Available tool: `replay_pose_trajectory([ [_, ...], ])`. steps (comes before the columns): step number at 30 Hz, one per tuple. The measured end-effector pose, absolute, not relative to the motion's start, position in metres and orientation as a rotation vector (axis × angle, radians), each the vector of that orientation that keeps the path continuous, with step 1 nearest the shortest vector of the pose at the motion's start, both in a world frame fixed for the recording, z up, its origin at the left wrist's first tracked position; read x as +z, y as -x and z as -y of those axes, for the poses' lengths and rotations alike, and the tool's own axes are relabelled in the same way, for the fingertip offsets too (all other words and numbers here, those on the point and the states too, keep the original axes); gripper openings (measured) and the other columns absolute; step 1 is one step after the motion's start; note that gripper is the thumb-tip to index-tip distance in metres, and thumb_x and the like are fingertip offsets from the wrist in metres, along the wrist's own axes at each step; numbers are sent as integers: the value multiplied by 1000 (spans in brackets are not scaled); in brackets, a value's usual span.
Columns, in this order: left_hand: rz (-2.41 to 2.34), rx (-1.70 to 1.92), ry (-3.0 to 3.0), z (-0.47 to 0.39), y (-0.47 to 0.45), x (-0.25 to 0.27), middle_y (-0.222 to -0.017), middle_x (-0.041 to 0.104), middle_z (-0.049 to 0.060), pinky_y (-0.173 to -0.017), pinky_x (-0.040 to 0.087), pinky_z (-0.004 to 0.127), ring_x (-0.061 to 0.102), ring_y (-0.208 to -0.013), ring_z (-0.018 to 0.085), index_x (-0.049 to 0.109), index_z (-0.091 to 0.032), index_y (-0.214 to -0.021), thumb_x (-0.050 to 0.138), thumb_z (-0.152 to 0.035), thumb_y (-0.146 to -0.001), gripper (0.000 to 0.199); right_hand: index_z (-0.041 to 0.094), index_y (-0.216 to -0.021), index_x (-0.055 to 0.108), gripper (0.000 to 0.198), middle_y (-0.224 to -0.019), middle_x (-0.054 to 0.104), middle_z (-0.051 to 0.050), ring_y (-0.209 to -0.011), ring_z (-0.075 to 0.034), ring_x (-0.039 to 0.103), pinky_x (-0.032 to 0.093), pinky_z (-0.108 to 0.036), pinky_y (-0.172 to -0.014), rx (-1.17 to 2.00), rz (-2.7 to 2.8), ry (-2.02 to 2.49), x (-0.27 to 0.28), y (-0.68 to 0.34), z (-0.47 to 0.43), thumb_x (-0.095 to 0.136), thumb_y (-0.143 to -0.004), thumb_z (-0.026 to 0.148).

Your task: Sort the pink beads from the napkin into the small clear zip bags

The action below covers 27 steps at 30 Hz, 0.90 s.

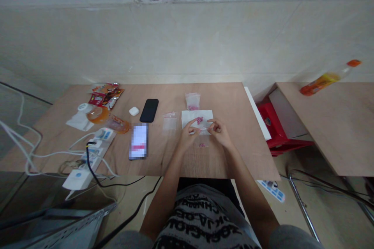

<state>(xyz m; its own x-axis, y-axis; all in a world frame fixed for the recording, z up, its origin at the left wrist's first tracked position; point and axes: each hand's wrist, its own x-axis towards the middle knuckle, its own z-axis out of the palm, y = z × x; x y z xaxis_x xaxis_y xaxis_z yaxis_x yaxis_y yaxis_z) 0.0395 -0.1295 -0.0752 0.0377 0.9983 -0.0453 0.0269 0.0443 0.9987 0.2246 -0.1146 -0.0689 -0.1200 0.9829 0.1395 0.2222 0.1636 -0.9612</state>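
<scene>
A small transparent zip bag [202, 142] with a few pink beads at its bottom lies at the front edge of a sheet of white paper. My left hand [187, 134] pinches the left side of the bag's mouth between thumb and finger. On the other side, my right hand [219, 133] pinches the right end of the mouth. Just beyond my fingertips, a little pile of pink beads [200, 120] rests on the white paper [187, 115]. Behind the paper is a fuller zip bag [193, 100] with pink beads gathered low in it.
Flat plastic bags [170, 121] lie left of the paper. Farther left are a black phone [149, 110], a lit phone [138, 141], a white case [134, 111], an orange drink bottle [109, 118], snack packets [106, 96] and a power strip [97, 149] with cables. A red stool [270, 120] stands right.
</scene>
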Motion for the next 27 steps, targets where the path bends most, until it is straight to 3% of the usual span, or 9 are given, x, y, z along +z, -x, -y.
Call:
replay_pose_trajectory([
  [3, -1169, 1129, -1187, 130, -34, -77, -95, 76, 8, -85, 54, 33, 71, -93, 21, 60, -21, -126, 71, -35, -78, 51, 22, -101, 61, 30, -63, 54, 4, -53, -13, 42, 35, -26, -53, 1049, 1494, 1200, -68, -225, 113, 65, -74, 35],
  [6, -1188, 1115, -1204, 132, -31, -74, -99, 75, 11, -82, 55, 34, 70, -100, 25, 66, -20, -118, 70, -39, -79, 44, 22, -100, 61, 30, -63, 55, 4, -52, -13, 42, 35, -26, -53, 1052, 1503, 1200, -67, -225, 112, 66, -74, 36],
  [16, -1197, 1279, -940, 127, -30, -77, -91, 75, 10, -79, 54, 33, 70, -80, 20, 58, -19, -119, 75, -51, -70, 62, 26, -125, 48, 58, -77, 64, 2, -70, -16, 60, 47, -31, -69, 1308, 1497, 1105, -86, -214, 119, 73, -74, 42],
  [21, -1415, 1558, -929, 123, -25, -91, -105, 69, 8, -70, 51, 25, 66, -80, 15, 57, -21, -111, 68, -50, -74, 48, 26, -120, 48, 57, -74, 62, 2, -70, -16, 62, 51, -31, -68, 1337, 1407, 1065, -84, -198, 93, 72, -73, 47],
  [27, -1611, 1591, -991, 129, -22, -100, -76, 62, 1, -63, 45, 22, 59, -68, 13, 60, -19, -95, 62, -45, -80, 30, 25, -121, 49, 57, -68, 59, 4, -64, -15, 59, 50, -28, -64, 1221, 1351, 1110, -57, -187, 18, 75, -72, 38],
])
